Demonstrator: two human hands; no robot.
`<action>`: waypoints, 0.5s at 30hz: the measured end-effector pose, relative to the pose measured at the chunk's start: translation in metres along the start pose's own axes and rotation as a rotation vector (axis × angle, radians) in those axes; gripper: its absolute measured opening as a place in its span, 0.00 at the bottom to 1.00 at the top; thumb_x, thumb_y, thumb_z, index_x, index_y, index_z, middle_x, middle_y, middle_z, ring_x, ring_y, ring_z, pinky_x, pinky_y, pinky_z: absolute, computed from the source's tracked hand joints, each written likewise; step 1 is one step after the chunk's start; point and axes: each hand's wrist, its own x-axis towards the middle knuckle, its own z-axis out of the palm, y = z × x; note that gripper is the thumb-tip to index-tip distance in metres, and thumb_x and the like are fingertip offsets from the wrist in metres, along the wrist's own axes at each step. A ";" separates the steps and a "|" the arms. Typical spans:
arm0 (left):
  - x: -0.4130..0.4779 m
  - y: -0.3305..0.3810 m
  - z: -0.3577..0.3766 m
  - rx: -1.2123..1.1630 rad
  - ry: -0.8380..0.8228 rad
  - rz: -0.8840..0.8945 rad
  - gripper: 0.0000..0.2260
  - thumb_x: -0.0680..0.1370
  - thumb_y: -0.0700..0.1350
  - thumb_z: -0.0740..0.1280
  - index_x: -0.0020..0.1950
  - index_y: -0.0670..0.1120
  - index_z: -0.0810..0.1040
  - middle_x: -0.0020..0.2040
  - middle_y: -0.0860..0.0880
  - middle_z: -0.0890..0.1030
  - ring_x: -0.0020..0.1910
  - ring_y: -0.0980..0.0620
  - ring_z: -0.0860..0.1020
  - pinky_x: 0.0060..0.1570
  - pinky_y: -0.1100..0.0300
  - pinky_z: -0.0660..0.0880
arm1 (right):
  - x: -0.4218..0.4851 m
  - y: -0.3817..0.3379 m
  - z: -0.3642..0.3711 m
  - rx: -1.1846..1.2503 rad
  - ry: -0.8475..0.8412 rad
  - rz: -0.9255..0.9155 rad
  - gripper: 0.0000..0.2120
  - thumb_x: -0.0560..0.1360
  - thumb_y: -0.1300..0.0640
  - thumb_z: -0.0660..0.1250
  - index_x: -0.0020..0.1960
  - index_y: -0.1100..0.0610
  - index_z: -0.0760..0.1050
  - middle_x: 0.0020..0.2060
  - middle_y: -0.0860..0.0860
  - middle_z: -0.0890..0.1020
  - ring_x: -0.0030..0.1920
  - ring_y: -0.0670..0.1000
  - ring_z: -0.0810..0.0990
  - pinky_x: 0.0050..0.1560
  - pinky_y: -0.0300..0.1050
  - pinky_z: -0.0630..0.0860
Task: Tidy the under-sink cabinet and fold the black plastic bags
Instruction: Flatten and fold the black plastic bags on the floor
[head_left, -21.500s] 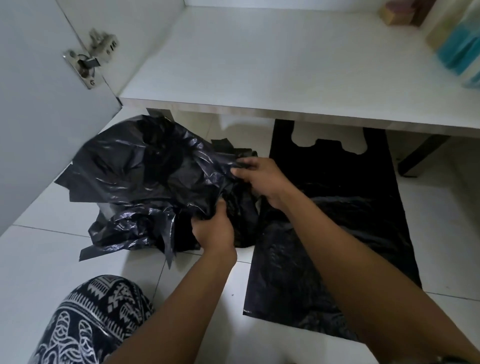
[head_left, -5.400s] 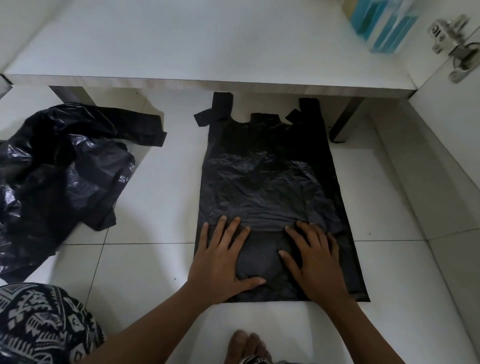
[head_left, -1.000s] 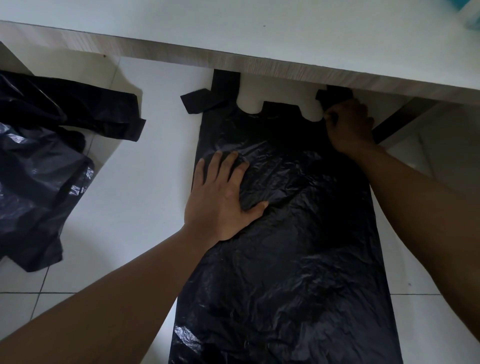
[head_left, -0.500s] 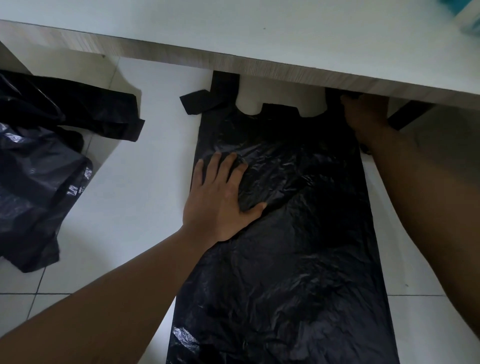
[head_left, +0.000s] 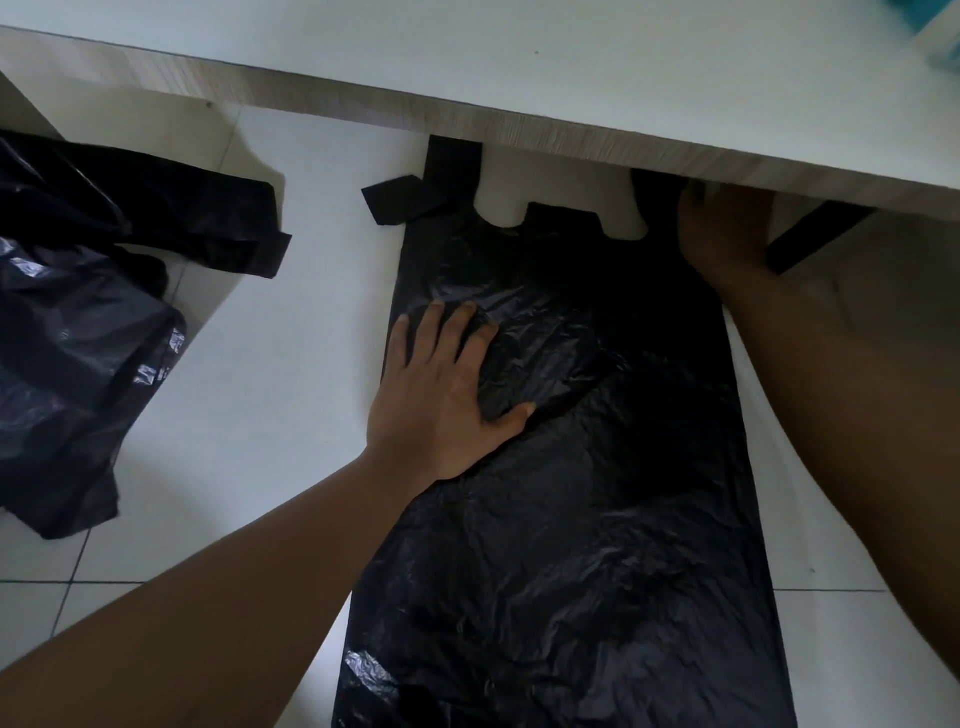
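Observation:
A black plastic bag (head_left: 587, 493) lies flat on the white floor tiles, its two handles pointing under the cabinet's bottom shelf (head_left: 519, 78). My left hand (head_left: 441, 395) presses flat on the bag's upper left part, fingers spread. My right hand (head_left: 722, 228) reaches to the bag's right handle under the shelf edge; its fingers are hidden by the shelf. The left handle (head_left: 426, 192) lies folded over on the tile.
A crumpled heap of black plastic bags (head_left: 78, 322) lies on the floor at the left. A dark cabinet leg (head_left: 815, 239) stands just right of my right hand. A blue-and-white container (head_left: 940, 31) shows at the shelf's top right corner.
My right hand has slid farther up along the bag's right handle, under the shelf edge. My left hand has stayed pressed on the bag.

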 end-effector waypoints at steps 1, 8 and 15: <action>0.000 0.000 0.000 0.000 -0.001 0.000 0.41 0.74 0.76 0.50 0.80 0.53 0.59 0.80 0.49 0.58 0.80 0.45 0.51 0.77 0.39 0.47 | -0.005 0.000 0.003 -0.065 -0.053 -0.041 0.24 0.79 0.46 0.51 0.64 0.59 0.73 0.62 0.59 0.76 0.65 0.61 0.72 0.69 0.54 0.64; 0.000 0.001 0.000 -0.006 0.000 -0.004 0.40 0.74 0.76 0.51 0.80 0.53 0.59 0.80 0.49 0.58 0.80 0.45 0.51 0.77 0.39 0.47 | -0.025 -0.003 0.014 -0.301 -0.267 -0.103 0.15 0.80 0.53 0.55 0.61 0.56 0.75 0.60 0.58 0.75 0.62 0.59 0.72 0.64 0.55 0.62; 0.000 0.001 0.000 0.009 0.004 -0.004 0.40 0.74 0.75 0.51 0.79 0.53 0.60 0.80 0.49 0.60 0.80 0.45 0.52 0.77 0.39 0.47 | -0.069 -0.102 0.039 -0.053 -0.432 -0.559 0.13 0.81 0.55 0.56 0.60 0.50 0.77 0.58 0.49 0.79 0.60 0.53 0.73 0.61 0.51 0.61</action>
